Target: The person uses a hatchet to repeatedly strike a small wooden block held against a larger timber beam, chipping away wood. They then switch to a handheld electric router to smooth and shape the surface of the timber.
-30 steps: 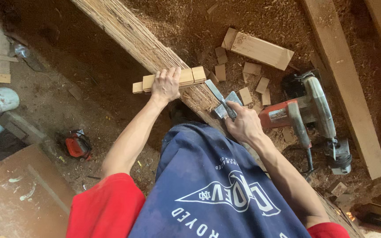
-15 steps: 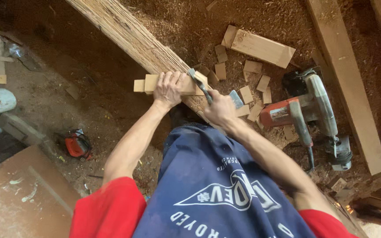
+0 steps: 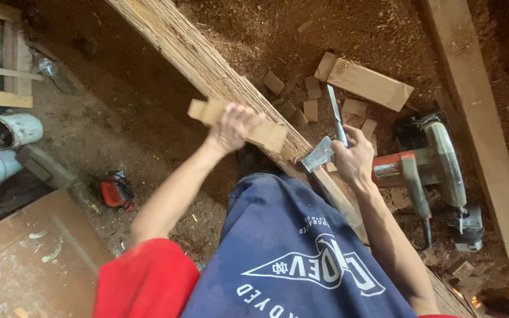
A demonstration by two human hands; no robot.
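Note:
My left hand (image 3: 234, 126) is shut on a short flat piece of wood (image 3: 269, 135) and holds it tilted across a long rough timber beam (image 3: 172, 35) that runs diagonally over the floor. My right hand (image 3: 354, 160) grips a small hatchet-like tool (image 3: 318, 155). Its grey metal head sits just right of the beam, a little apart from the wood piece, and its thin shaft points up and away. A blue apron and red sleeves fill the lower part of the view.
A red circular saw (image 3: 428, 171) lies right of my right hand. Several small wood offcuts (image 3: 310, 109) and a larger board (image 3: 369, 85) lie on sawdust. A long plank (image 3: 472, 118) runs down the right side. White pipes (image 3: 7, 129) and a small red tool (image 3: 116, 189) are at left.
My right hand had swung the tool in against the wood piece and has now drawn it back to the right. My left hand has raised and tilted the wood piece on the beam.

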